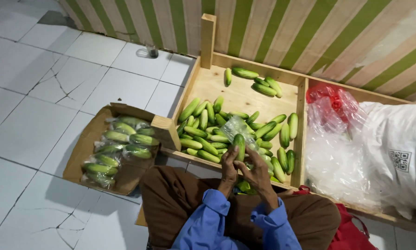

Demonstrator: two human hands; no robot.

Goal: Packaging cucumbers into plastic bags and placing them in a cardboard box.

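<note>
both hands are closed on 1 cucumber (239, 144), held upright at the near edge of the wooden crate (302, 115): the left hand (228, 163) grips its lower part from the left and the right hand (256, 169) pinches it from the right, with a clear plastic bag (235, 126) bunched just behind the cucumber's top. whether the cucumber is already partly inside the bag cannot be told. judging by how things lie, the bagging looks well begun but far from finished: a cardboard box (85, 148) left of the crate, on the tiled floor (41, 106), already holds 2 rows of bagged cucumbers (120, 150), while a large heap of loose cucumbers (208, 132) lies inside the crate just beyond the hands, and a few more (259, 83) sit at the crate's far side. to the right of the crate lies a pile of clear and red plastic bags (333, 134), and beyond that a white sack (398, 157). behind the crate stands a green and cream striped wall (282, 32).
</note>
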